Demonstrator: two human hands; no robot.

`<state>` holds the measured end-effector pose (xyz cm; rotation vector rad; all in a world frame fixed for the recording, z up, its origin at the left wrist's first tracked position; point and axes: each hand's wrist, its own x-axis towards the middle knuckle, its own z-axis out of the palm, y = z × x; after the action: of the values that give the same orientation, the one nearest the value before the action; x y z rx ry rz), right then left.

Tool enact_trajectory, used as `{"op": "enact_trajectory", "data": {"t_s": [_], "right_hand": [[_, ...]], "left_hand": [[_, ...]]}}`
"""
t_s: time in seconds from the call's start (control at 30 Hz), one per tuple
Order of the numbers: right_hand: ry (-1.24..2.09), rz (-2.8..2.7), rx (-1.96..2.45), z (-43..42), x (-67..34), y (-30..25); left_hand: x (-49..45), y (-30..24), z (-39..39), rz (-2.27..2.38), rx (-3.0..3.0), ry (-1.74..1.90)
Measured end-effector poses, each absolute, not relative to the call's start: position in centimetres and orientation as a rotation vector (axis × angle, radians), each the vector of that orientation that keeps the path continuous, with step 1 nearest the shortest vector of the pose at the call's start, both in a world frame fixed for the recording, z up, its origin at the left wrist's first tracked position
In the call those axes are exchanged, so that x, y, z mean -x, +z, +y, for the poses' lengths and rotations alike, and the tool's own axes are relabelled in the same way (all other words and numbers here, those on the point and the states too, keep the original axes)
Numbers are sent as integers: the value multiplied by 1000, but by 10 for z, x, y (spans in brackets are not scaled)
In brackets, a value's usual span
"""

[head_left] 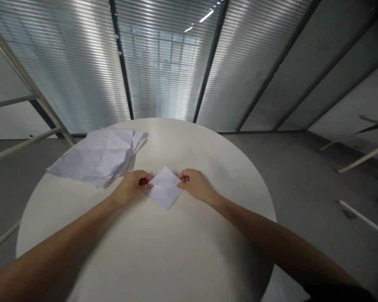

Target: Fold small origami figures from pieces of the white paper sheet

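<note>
A small white folded paper [165,189], diamond-shaped, lies on the round white table [164,251] in the middle. My left hand [132,187] pinches its left corner with curled fingers. My right hand [194,183] pinches its right corner the same way. Both forearms reach in from the near edge of the table.
A pile of creased white paper sheets [97,157] lies at the table's far left. Glass walls with blinds [164,63] stand behind the table. Grey floor surrounds it, with white bars [363,218] lying on the right and a metal frame [22,144] on the left.
</note>
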<state>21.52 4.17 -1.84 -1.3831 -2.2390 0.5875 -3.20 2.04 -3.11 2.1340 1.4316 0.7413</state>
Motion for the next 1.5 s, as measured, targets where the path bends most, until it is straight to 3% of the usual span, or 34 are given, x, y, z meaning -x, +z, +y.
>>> {"op": "enact_trajectory", "data": {"t_s": [0.17,0.37,0.53,0.8,1.03,1.5], "right_hand": [[236,-2472,1137,28,-228,-20],[-169,-2809,809,13,-236,-22],[-214,-2799,981,-7,-209,-16],[-322,-2851,759,-13,-206,-30],[-148,-2817,1055,-18,-225,-16],[806,-2529,1285,37,-186,4]], "left_hand": [[39,-25,9,1218,-2540,737],[40,-9,-8,1029,-3059,347],[14,-9,-20,1224,-3108,300],[-5,-18,-35,1493,-2910,255],[2,-11,-40,1686,-2804,199],[9,-10,-22,1858,-2657,473]]}}
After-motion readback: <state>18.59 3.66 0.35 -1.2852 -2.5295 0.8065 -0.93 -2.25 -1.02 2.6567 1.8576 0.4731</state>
